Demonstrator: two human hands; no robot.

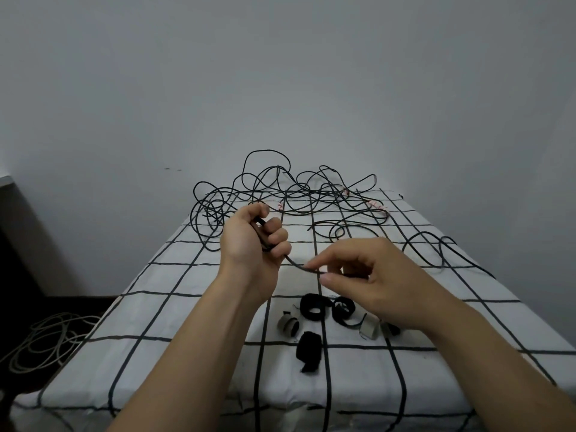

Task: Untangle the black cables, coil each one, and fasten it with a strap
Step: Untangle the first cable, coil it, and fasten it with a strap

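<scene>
**Cable end held between both hands above the bench**

Left hand (249, 241) is clenched around a black cable (299, 265), raised over the checked cloth (174, 310) covering the bench. Right hand (361, 275) pinches the same cable a little further along, thumb against fingertips. Tangled cables (280, 188) lie heaped at the far end, near the wall. Rolled straps (313, 307), black and grey, sit below the right hand. Pale cord (46, 338) on floor, left.

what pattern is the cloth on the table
White cloth with a black grid of lines, clearest in the head view.
</scene>
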